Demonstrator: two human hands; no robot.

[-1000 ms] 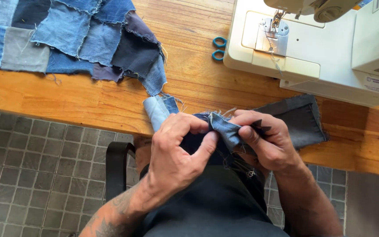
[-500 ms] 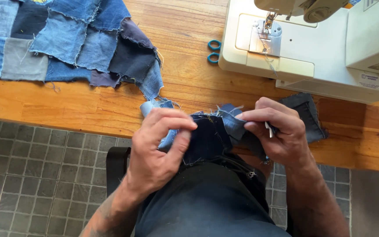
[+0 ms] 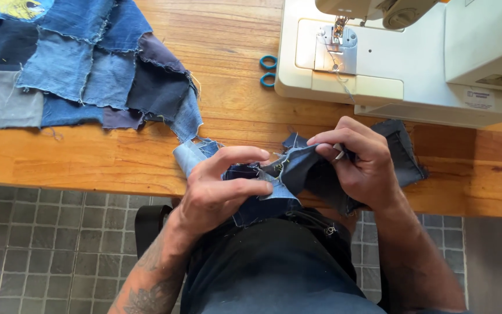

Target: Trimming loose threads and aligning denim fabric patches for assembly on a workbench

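Over the lap, at the near edge of the wooden bench (image 3: 117, 157), the left hand (image 3: 216, 192) pinches a dark denim piece (image 3: 297, 168) in a closed grip. The right hand (image 3: 361, 166) clamps the same cloth, perhaps with a small metal tool. Beyond lie a denim patchwork (image 3: 82, 70), blue scissor handles (image 3: 268, 71) and a white sewing machine (image 3: 402, 64).

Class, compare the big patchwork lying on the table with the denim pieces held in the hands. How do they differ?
The patchwork lies flat on the table, untouched; the denim pieces are bunched between the left hand and right hand. The patchwork is much larger, with many squares. Both are frayed blue denim.
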